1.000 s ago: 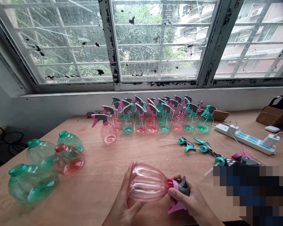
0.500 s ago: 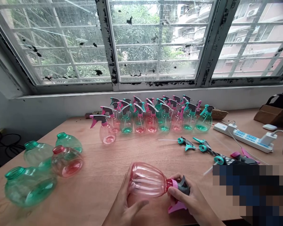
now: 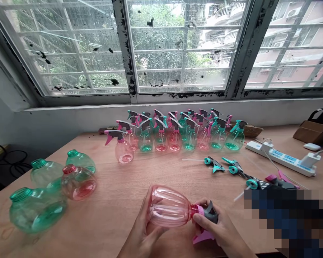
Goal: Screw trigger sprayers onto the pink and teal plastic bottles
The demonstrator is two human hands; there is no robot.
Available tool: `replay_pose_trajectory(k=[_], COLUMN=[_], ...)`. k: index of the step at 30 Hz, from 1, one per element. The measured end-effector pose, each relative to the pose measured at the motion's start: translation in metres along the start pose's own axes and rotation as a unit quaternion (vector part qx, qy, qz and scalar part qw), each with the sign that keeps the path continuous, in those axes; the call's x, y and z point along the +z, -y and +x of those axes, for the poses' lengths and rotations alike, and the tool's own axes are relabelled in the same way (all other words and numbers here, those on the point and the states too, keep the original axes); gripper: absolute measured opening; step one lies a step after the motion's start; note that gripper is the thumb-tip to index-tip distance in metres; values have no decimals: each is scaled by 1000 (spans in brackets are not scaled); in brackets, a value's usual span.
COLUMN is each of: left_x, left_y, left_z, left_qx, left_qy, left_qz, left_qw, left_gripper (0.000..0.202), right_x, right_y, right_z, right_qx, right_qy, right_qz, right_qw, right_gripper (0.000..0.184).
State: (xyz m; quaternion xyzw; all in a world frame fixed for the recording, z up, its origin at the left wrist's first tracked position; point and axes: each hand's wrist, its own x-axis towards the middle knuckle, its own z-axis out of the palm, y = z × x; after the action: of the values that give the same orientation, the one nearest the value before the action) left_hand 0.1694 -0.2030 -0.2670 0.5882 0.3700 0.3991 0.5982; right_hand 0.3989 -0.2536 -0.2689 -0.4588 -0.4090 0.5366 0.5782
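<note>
"Both hands are occupied, are they?"

"Yes. The left hand [image 3: 142, 231] cups the rounded base of a pink bottle [image 3: 168, 206], thumb underneath. The right hand [image 3: 216, 227] is closed about the spray head [image 3: 211, 214] at the other end, its thumb by the pink collar."

"How is the bottle lying?"

"On its side, in front of the person over the near part of the table [image 3: 104, 229], neck to the right. It's clear, glossy plastic, with long ribs that catch the light in pale streaks. The spray head is smooth dark grey, with a flat pink trigger [image 3: 204, 236] pointing down."

"And on the left?"

"Three green bottles [image 3: 37, 213] and one red bottle [image 3: 79, 184], squat, see-through and round-bellied, with open necks."

"What's along the back?"

"A cluster of upright spray bottles [image 3: 174, 138], pink and green, already topped with sprayers. Nearer, on the right, lie loose teal-and-black sprayers [image 3: 214, 165] with thin tubes, next to a white power strip [image 3: 282, 157]."

"Is that table wood?"

"Wood-grained, reddish-brown, with a slight sheen. Behind it, dark patches mottle the grey window frame [image 3: 125, 46]."
</note>
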Motion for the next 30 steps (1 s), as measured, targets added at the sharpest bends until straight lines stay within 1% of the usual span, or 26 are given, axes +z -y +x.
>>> replay_pose_trajectory(k=[2, 5, 6, 8, 11, 14, 17, 21, 23, 26, 28, 30], left_x=[-1, -2, -3, -3, -3, -2, -1, -1, -1, -2, -2, -4], left_y=[0, -2, -3, -5, -6, -7, -8, -12, -12, -11, -8, -3], left_z=[-1, -3, -2, -2, -2, -4, -6, -5, -3, 0, 1, 0], left_qx=[8, 16, 15, 8, 0, -7, -6, -6, -14, -21, -18, -12], left_qy=[-5, 5, 12, 21, 18, 13, 27, 32, 30, 37, 39, 27], left_qz=[10, 11, 4, -11, -14, -5, -9, -8, -25, -58, -53, -36], left_qw=[1000, 1000, 1000, 1000, 1000, 1000, 1000, 999, 999, 997, 998, 999], left_gripper=[102, 113, 112, 104, 97, 98, 100, 111, 114, 114, 111, 104], right_x=[-1, -4, -5, -6, -6, -6, -7, -7, -5, -4, -3, -3], right_y=[-1, -2, -2, -1, 0, -1, -3, -1, 0, 2, 3, 3], right_z=[0, 0, 0, 1, 1, 1, 1, 0, 0, 0, 0, 0], right_qx=[0, -9, -13, -14, -3, 5, 7, -4, -11, 0, 5, 5], right_qy=[3, 7, 9, 15, 22, 17, 6, 15, 17, 18, 16, 15], right_qz=[-10, -54, -66, -78, -62, -32, -21, -55, -77, -56, -36, -42], right_qw=[1000, 998, 998, 997, 998, 999, 1000, 998, 997, 998, 999, 999], right_gripper=[34, 34, 34, 34, 35, 37, 37, 38, 37, 36, 36, 37])
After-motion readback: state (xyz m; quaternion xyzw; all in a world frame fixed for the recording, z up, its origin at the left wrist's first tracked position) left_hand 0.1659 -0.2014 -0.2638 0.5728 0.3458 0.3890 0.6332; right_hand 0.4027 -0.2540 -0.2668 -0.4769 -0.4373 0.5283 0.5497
